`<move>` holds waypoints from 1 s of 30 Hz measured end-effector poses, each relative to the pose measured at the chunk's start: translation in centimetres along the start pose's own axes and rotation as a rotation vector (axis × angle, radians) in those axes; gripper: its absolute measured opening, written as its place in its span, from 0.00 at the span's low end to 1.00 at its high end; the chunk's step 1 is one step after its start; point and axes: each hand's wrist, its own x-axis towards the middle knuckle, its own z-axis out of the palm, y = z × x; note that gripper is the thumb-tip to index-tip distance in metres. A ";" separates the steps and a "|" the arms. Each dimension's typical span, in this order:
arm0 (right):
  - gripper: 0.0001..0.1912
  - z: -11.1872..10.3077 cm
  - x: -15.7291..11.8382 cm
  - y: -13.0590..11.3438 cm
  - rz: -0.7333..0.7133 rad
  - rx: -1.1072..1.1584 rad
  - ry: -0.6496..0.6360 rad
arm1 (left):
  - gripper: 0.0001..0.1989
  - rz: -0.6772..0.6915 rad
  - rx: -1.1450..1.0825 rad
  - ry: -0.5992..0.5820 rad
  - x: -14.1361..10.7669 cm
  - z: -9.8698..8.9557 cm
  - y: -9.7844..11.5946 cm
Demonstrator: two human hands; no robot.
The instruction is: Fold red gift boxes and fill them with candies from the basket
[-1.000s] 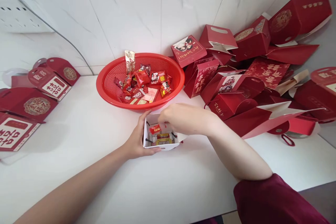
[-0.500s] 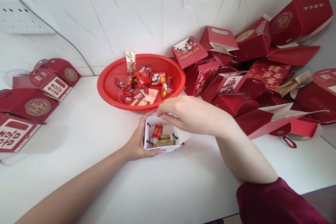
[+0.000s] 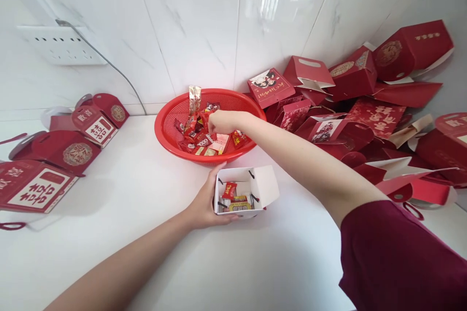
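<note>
The right hand [image 3: 228, 122] was inside the red basket [image 3: 158, 127], reaching over its right side, with its fingers bent down among the wrapped sweets [image 3: 201, 141]. From there the white box [image 3: 238, 175] lay toward the desk's front edge and a little to the right, just in front of the basket's near rim. The box's long axis ran roughly parallel to the desk's back edge; its opening faced up, with a flap [image 3: 267, 184] folded out on the right.

The left hand [image 3: 204, 206] was the nearer one to the box, its fingers spread around the left end, thumb along the near wall and the others at the far side. In the box lay a red sweet [image 3: 229, 190] and a yellow packet [image 3: 241, 207].

The right fingertips were hidden behind the knuckles and wrappers, so whether they pinched a sweet could not be told. What lay beneath the upper pieces in the box was hard to make out. Red cartons [image 3: 49, 189] at the desk's left end were cut off by the view, and those in the pile [image 3: 375, 116] toward its back right corner covered one another.
</note>
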 end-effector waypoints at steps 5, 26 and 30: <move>0.12 2.6 3.8 0.4 0.106 -0.047 -0.076 | 0.59 0.017 -0.028 -0.008 0.0 0.0 0.0; 0.09 0.4 -11.8 0.1 0.036 0.442 0.475 | 0.58 0.029 -0.137 -0.024 -0.1 0.3 -0.3; 0.09 1.0 -17.4 -2.8 -0.111 0.600 0.483 | 0.56 0.059 -0.160 -0.022 0.2 0.6 0.0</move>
